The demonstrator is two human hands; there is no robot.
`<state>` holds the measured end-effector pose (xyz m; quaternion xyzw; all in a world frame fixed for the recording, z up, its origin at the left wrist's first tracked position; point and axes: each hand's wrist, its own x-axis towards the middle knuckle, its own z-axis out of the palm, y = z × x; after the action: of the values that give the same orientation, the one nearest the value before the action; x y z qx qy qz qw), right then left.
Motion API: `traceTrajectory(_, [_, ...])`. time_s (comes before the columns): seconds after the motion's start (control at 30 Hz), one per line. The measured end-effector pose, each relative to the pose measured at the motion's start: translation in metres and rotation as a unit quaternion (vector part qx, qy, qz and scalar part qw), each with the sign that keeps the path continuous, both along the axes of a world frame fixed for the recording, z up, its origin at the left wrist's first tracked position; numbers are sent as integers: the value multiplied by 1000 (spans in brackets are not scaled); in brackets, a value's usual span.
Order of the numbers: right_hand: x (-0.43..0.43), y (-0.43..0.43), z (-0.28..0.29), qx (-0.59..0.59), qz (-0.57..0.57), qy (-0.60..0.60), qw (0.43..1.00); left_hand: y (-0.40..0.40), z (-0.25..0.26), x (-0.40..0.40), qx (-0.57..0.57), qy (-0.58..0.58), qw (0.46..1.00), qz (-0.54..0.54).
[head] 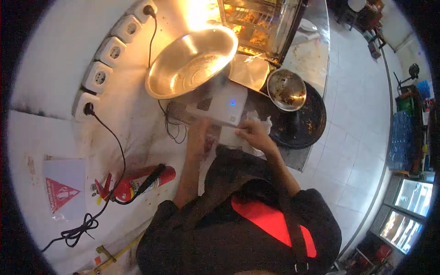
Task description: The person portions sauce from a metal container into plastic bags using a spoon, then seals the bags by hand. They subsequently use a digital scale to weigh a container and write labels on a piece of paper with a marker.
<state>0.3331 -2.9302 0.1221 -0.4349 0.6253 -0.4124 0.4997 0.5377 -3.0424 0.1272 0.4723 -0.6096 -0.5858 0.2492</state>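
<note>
A white boxy appliance (pixel 223 111) with a glowing blue mark lies in front of me on the counter. My left hand (pixel 202 129) is at its near left side; the fingers are blurred and partly lost against it. At the near right corner, my right hand (pixel 254 134) has its fingers bent in towards the edge. Whether they pinch anything is unclear. Crumpled white paper or plastic (pixel 263 121) shows just behind the right hand. A pale flat surface (pixel 232 136) lies between the two hands, below the appliance.
A large steel basin (pixel 190 65) stands tilted beyond the appliance, before a lit glass food display (pixel 256 31). To the right are a smaller steel bowl (pixel 286 90) and a dark round pan (pixel 309 127). A fire extinguisher (pixel 137 184) and wall sockets (pixel 99 77) with cords are at left.
</note>
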Motion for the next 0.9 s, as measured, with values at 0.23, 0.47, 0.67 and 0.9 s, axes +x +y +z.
traceTrajectory(0.23, [23, -32, -38, -135, 115, 406, 896, -169, -161, 59, 48, -94, 985, 136])
traceTrajectory(0.47, [19, -30, -39, -65, 152, 370, 914, -213, -199, 50, -5, -116, 979, 168])
traceTrajectory(0.67, [16, -26, -58, -129, 128, 372, 910, -211, -202, 49, -6, -89, 984, 155])
traceTrajectory(0.9, [16, -33, -58, -128, 107, 368, 915, -203, -200, 62, 31, -55, 990, 125])
